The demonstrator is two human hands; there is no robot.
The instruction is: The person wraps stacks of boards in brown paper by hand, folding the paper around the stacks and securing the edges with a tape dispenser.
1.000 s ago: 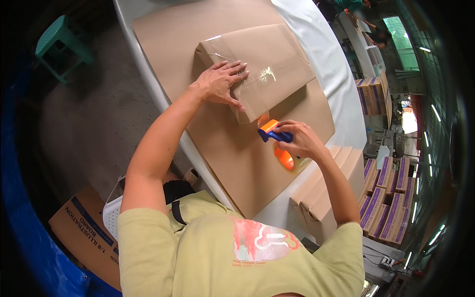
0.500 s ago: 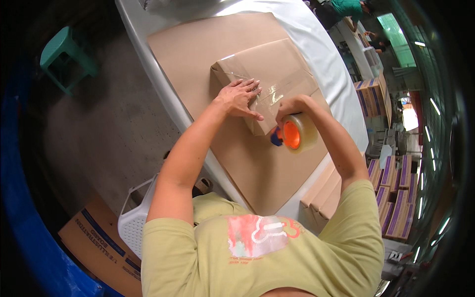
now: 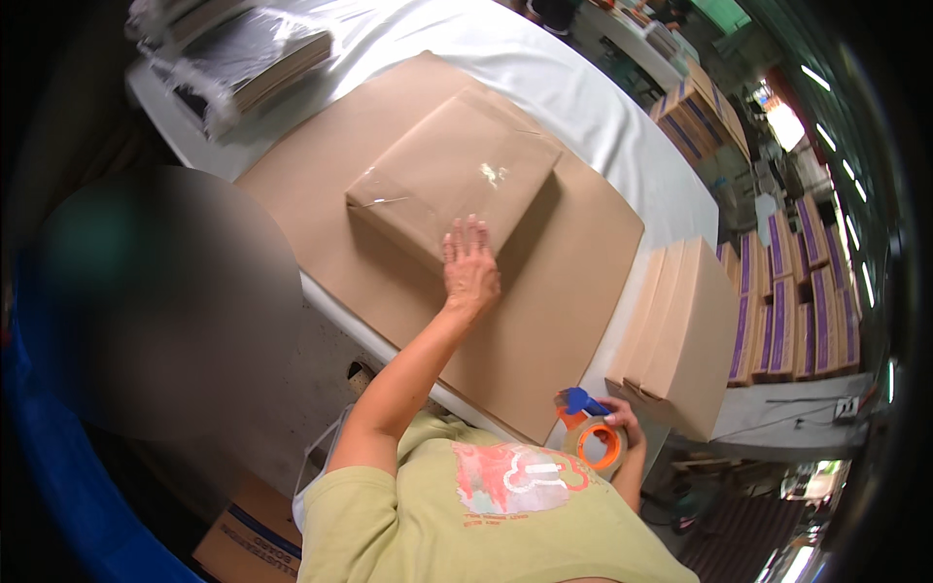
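Note:
A package wrapped in brown paper (image 3: pixel 437 165), with clear tape across its top, lies on a large brown paper sheet (image 3: pixel 525 340) on the table. My left hand (image 3: pixel 470 267) rests on the package's near edge, fingers stretched out flat over the paper. Low on the right, close to my body and the table's edge, my right hand (image 3: pixel 624 420) grips a tape dispenser (image 3: pixel 586 403) with a blue and orange body and a roll of clear tape. Part of that hand is hidden behind the dispenser.
Brown wrapped packages (image 3: pixel 671 330) stand in a row at the table's right. Plastic-covered stacks (image 3: pixel 262 73) lie at the far left on the white-covered table (image 3: pixel 603 126). Cartons with purple stripes (image 3: pixel 792 301) are piled farther right. A blurred round patch hides the left floor.
My right hand has drawn the tape dispenser away from the package, down toward my body. The package has turned, and my left hand now lies on its near edge.

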